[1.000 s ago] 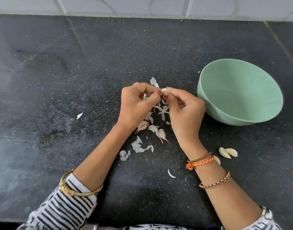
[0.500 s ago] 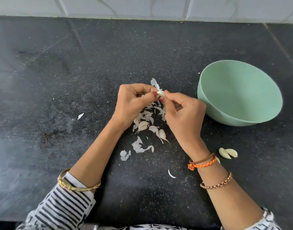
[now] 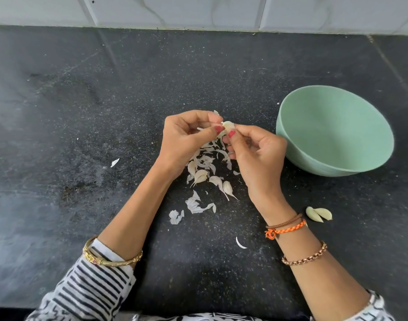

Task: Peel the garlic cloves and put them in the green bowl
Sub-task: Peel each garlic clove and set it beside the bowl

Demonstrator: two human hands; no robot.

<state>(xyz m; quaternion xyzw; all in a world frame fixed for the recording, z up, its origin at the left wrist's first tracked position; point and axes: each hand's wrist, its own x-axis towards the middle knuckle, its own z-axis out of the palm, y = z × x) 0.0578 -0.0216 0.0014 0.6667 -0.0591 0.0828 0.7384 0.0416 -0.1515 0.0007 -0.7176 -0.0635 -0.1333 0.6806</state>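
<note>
A garlic clove [image 3: 228, 125] is held above the counter [image 3: 106, 112], pinched from both sides between the two hands, just left of the green bowl [image 3: 335, 130]. The left hand [image 3: 186, 140] comes in from the near left with its wrist raised; its thumb and forefinger close on the clove's left end, the other fingers curled under the palm. The right hand [image 3: 256, 154] reaches in from the near right, its thumb and forefinger tips gripping the clove's right end while the remaining fingers fold loosely inward. Both thumbnails are painted red and almost meet at the clove.

Directly beneath the hands lies a pile of papery skins [image 3: 210, 163], with a few cloves still in their skin [image 3: 219, 181] at its near edge and more torn skin [image 3: 196, 205] nearer still. Two peeled cloves [image 3: 318, 214] lie touching each other on the counter, near the right wrist and on the near side of the bowl.

The green bowl stands on the counter to the right of the hands, tilted in the wide view so its inside faces the camera; nothing shows in it.

The left forearm carries a gold bangle [image 3: 112, 258] over a striped sleeve [image 3: 82, 288]; the right wrist wears an orange cord [image 3: 286, 230] and a chain bracelet [image 3: 304, 256]. White tiles [image 3: 198, 10] run along the far edge.
</note>
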